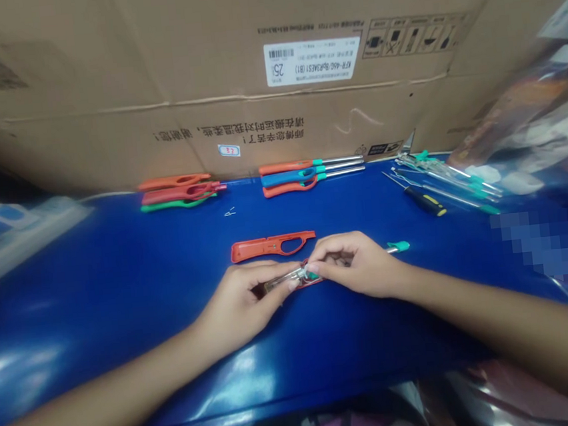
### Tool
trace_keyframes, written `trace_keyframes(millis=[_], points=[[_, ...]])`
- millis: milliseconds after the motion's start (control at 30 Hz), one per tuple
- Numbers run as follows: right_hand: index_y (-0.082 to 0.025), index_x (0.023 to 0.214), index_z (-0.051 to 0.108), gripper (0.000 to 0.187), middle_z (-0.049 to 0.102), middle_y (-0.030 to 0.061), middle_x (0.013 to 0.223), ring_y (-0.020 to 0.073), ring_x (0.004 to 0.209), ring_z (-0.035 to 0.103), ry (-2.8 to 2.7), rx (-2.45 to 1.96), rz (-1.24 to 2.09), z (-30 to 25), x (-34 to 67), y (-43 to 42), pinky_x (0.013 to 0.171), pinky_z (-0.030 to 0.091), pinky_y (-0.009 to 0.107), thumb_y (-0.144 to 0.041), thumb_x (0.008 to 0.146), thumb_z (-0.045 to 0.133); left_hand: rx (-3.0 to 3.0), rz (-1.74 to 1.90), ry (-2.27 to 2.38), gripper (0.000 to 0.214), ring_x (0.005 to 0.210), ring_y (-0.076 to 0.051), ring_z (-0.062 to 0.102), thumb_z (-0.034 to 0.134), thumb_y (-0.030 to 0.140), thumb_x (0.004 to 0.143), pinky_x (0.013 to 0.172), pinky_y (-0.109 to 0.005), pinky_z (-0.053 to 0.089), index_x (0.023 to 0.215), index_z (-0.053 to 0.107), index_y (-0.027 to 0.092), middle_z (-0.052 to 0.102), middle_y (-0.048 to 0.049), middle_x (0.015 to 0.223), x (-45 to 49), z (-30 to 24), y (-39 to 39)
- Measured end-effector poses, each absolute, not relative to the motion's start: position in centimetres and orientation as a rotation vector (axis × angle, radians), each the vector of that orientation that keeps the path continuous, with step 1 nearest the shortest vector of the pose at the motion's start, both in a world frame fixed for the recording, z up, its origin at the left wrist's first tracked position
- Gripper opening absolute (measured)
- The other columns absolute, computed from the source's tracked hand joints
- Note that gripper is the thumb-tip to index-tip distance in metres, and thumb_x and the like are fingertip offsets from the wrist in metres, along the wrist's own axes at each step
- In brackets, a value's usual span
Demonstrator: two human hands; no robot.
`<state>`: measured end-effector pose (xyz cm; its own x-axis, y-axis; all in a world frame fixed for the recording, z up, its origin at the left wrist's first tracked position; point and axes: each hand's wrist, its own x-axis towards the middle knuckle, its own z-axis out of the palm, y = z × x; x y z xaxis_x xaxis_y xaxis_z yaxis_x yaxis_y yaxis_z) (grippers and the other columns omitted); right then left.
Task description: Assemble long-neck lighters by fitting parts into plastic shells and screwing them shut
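Observation:
My left hand (245,298) is closed around a clear fuel tank (281,279), thumb in front and fingers behind. The tank's metal end points right, towards my other hand. My right hand (356,259) pinches at that end, where a small green part (312,275) and a thin white piece show. Below its fingertips runs the edge of a red shell half (301,284), mostly hidden by the fingers. A green nozzle piece (398,247) on a metal rod sticks out beyond my right hand. Just behind my hands lies a red lighter handle half (274,246), hollow side up.
At the back are stacked handle halves (176,195) and several utility lighters (290,177). Tiny white pieces (230,212) lie nearer. To the right are a black-and-yellow screwdriver (426,200), metal rods with green parts (454,180) and plastic bags. A cardboard wall (199,60) closes the back.

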<state>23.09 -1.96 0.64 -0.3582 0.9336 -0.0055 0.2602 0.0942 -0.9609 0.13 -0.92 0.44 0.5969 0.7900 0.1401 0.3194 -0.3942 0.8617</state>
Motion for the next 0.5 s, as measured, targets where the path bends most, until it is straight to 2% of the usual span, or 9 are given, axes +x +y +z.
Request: trace_keyframes(millis=[167, 300, 400, 500], points=[[-0.016, 0.081, 0.07, 0.022, 0.069, 0.0047, 0.079, 0.0124, 0.066, 0.06, -1.757, -1.153, 1.301, 0.4, 23.3, -2.0, 0.06, 0.047, 0.027, -0.037, 0.087, 0.068, 1.971, 0.683, 0.91, 0.028, 0.064, -0.013, 0.068, 0.066, 0.029, 0.094, 0.06, -0.023, 0.055, 0.119, 0.075, 0.022, 0.079, -0.0044, 0.101, -0.2, 0.5, -0.9], [-0.017, 0.091, 0.071, 0.018, 0.068, 0.0048, 0.086, 0.0106, 0.065, 0.056, -1.965, -1.05, 1.006, 0.8, 23.9, -2.1, 0.057, 0.045, 0.025, -0.031, 0.094, 0.061, 2.057, 0.749, 0.939, 0.033, 0.07, -0.014, 0.071, 0.069, 0.029, 0.092, 0.064, -0.023, 0.055, 0.124, 0.071, 0.021, 0.08, -0.0027, 0.097, -0.8, 1.1, -0.8], [-0.019, 0.108, 0.071, 0.018, 0.068, 0.0077, 0.101, 0.0155, 0.087, 0.061, -2.217, -0.958, 0.699, 1.2, 24.6, -2.0, 0.075, 0.052, 0.029, -0.024, 0.094, 0.061, 2.186, 0.673, 0.903, 0.02, 0.081, -0.014, 0.071, 0.066, 0.029, 0.094, 0.072, -0.023, 0.055, 0.111, 0.073, 0.022, 0.078, -0.0018, 0.101, -1.2, 1.9, -0.6], [-0.021, 0.121, 0.068, 0.029, 0.065, 0.0103, 0.12, 0.0221, 0.109, 0.056, -2.407, -0.945, 0.531, 1.4, 25.2, -1.7, 0.092, 0.051, 0.038, -0.024, 0.092, 0.064, 2.339, 0.569, 0.852, 0.015, 0.083, -0.014, 0.068, 0.064, 0.028, 0.096, 0.076, -0.026, 0.053, 0.107, 0.073, 0.023, 0.076, -0.0005, 0.096, -1.6, 2.3, -0.4]])
